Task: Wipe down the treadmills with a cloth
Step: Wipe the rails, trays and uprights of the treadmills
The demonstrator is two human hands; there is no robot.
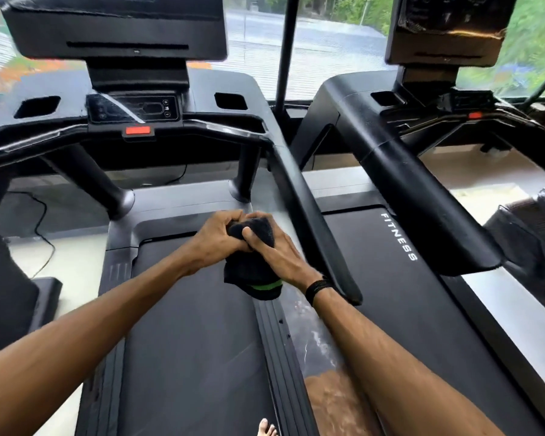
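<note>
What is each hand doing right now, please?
Left hand: closed, gripping the dark cloth.
Right hand: closed, gripping the same cloth.

Two treadmills (183,325) (422,278) – one cloth (252,272) – two hands (216,239) (277,253).

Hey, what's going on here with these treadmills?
A person stands on the near treadmill and holds a dark cloth bunched in both hands, left hand and right hand, above the belt. The cloth touches no part of the machine right now. A second treadmill stands alongside to the right. White smears show on the near treadmill's right side rail.
</note>
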